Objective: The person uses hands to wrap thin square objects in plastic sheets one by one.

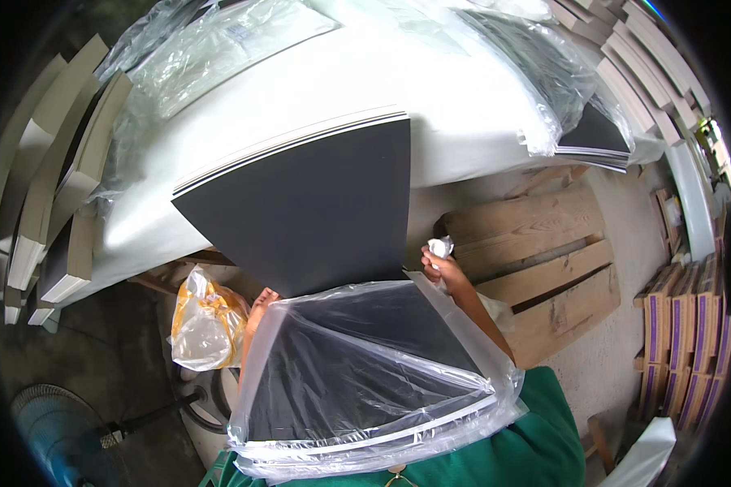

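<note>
One stack of black sheets (317, 211) sits half inside one clear plastic bag (365, 381); the right hand (440, 266) pinches its glossy edge, the left hand (261, 307) grips the other.

I note a matt black board stack (317, 203), glossy crinkled clear plastic bag (357, 390), rough bare-wood pallet (544, 260), smooth white table (463, 105).

Wooden pallet (544, 268) right; fan (57, 430) lower left; boxes (690, 341) far right.

Wooden pallet (544, 252) close right of board stack (317, 211)
</note>
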Available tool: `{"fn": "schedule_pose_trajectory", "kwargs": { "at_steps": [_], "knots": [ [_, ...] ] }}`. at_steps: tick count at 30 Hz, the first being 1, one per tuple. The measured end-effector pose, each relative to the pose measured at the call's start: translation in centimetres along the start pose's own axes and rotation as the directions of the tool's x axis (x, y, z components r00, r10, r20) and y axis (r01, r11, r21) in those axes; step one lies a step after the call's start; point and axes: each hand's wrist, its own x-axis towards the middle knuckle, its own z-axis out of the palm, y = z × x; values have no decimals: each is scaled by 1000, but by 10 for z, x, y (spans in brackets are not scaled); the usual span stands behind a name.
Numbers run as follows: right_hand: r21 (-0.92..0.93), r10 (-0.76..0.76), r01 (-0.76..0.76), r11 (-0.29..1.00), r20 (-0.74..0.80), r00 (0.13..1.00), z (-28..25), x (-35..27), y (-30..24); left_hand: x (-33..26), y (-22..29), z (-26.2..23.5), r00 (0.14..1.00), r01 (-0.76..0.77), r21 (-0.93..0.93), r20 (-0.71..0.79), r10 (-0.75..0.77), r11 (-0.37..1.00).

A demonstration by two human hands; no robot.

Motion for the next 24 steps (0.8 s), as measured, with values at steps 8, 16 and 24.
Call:
{"fn": "schedule_pose_trajectory", "kwargs": {
  "at_steps": [8,16,24],
  "knots": [
    [-720,152,211,661,404,902,79,-40,-75,-37,54,36,994,95,404,18,-111,910],
    [-730,-10,72,680,89,996,51,-19,-38,-33,22,25,997,8,-52,-80,-12,999],
    [-908,-87,367,200,357,930,75,-42,-48,-24,41,31,994,-80,-10,68,81,997]
  ]
}}
